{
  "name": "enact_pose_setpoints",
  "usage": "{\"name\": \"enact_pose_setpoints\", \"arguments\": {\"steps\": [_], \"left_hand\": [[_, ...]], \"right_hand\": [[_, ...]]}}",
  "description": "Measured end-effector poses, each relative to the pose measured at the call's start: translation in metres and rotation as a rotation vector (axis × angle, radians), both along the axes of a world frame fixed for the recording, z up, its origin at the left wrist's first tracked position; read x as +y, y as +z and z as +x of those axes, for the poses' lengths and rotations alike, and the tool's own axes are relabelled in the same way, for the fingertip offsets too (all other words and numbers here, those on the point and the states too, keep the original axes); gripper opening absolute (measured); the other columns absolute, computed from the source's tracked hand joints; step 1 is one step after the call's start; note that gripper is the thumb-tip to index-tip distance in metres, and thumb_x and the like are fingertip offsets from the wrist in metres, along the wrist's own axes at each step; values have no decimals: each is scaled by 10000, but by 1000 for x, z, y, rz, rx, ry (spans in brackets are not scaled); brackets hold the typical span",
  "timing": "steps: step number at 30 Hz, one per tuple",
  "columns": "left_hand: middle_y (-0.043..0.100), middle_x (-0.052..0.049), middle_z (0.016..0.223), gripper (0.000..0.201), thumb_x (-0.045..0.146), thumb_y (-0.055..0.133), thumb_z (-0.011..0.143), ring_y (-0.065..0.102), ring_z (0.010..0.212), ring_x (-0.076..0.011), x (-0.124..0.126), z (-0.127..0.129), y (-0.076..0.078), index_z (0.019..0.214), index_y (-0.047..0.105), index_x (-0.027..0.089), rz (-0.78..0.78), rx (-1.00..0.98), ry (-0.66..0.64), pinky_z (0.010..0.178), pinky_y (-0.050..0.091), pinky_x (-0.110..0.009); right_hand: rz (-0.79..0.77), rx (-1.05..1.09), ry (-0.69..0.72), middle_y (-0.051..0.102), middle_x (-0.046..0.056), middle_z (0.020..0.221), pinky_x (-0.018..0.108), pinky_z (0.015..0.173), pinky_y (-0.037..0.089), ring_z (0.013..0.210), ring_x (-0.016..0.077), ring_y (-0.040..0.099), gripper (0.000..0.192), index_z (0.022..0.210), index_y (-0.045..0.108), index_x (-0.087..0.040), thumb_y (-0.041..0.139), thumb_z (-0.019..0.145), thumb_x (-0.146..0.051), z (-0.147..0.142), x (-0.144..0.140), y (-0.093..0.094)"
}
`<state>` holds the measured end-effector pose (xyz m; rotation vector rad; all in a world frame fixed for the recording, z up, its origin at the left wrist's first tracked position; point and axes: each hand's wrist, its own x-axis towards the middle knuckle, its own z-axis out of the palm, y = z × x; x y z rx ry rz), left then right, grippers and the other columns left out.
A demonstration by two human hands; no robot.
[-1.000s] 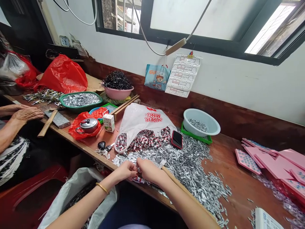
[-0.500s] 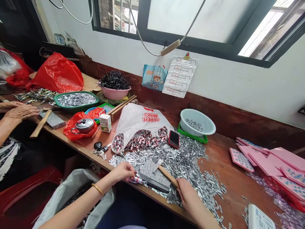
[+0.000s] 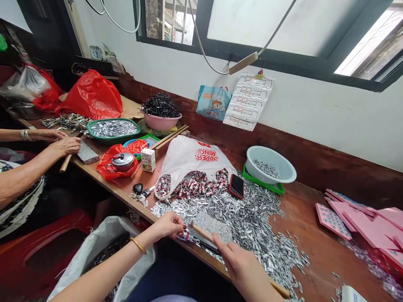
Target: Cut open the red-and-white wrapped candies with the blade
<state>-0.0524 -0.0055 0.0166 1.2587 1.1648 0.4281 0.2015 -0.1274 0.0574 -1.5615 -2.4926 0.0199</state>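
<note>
Head view: hammer handle (image 3: 201,233) within right hand (image 3: 241,262).

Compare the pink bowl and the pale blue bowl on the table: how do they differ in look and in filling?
The pink bowl is heaped above its rim with dark, wiry pieces; the pale blue bowl holds only a thin layer of silvery pieces. The pink bowl stands far back by the wall, left of the white bag; the pale blue bowl sits on a green tray, right of it. Both are round and upright.
</note>
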Motion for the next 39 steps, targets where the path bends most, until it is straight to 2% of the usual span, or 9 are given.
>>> {"name": "enact_pose_setpoints", "arguments": {"steps": [3, 7, 12, 18, 22, 25, 32, 39], "left_hand": [[585, 29, 496, 247, 369, 687, 504, 487, 456, -98, -1, 0, -2, 549, 596, 144, 3, -5, 4, 467, 414, -224], [587, 23, 500, 240, 365, 669, 510, 488, 459, -101, -2, 0, -2, 559, 602, 139, 2, -7, 9, 460, 414, -225], [583, 25, 500, 222, 348, 661, 514, 484, 456, -99, -2, 0, -3, 558, 598, 139, 13, 1, 12, 454, 417, -223], [605, 14, 522, 211, 336, 654, 527, 506, 475, -106, -3, -1, -7, 579, 608, 137, 18, 4, 18, 461, 425, -219], [587, 23, 510, 203, 330, 668, 525, 505, 475, -105, -2, -1, -10, 566, 600, 142, 33, 4, 15, 460, 425, -213], [580, 26, 499, 211, 343, 673, 543, 505, 475, -106, -2, -1, -11, 569, 608, 143, 38, 1, 8, 466, 429, -215], [607, 20, 516, 207, 335, 688, 533, 540, 512, -124, -4, -3, -5, 570, 614, 145, 22, -24, 17, 495, 426, -219], [684, -7, 625, 239, 325, 685, 550, 600, 597, -149, -9, -7, 2, 686, 689, 128, -17, -62, 0, 599, 483, -251]], "right_hand": [[-8, -17, 11, 595, 8, 698, 218, 479, 428, 507, 146, 592, 533, 1401, 386, -270, 354, 888, -130, 1, 1, -2], [2, 48, 1, 591, 9, 724, 215, 515, 448, 552, 142, 606, 533, 1444, 291, -255, 315, 922, -149, 0, 0, 1], [6, -20, 38, 579, -6, 669, 220, 452, 406, 475, 143, 579, 526, 1383, 407, -264, 360, 879, -124, 0, 2, 1], [32, 130, 8, 577, 8, 712, 208, 504, 437, 543, 134, 586, 523, 1449, 281, -264, 307, 936, -165, 1, -2, 8], [0, 63, 9, 592, -6, 687, 207, 464, 415, 487, 131, 576, 540, 1405, 373, -293, 374, 888, -137, -3, -4, 1], [0, 117, -22, 603, -1, 705, 204, 493, 434, 527, 133, 592, 544, 1412, 359, -308, 384, 893, -149, -4, -3, -1], [-4, 16, -1, 625, -2, 712, 223, 433, 382, 449, 138, 572, 586, 1394, 393, -285, 424, 836, -110, -9, -4, -5], [-47, 60, -24, 621, 0, 719, 223, 499, 428, 533, 153, 606, 570, 1417, 343, -305, 374, 877, -125, -10, -5, -2]]}}
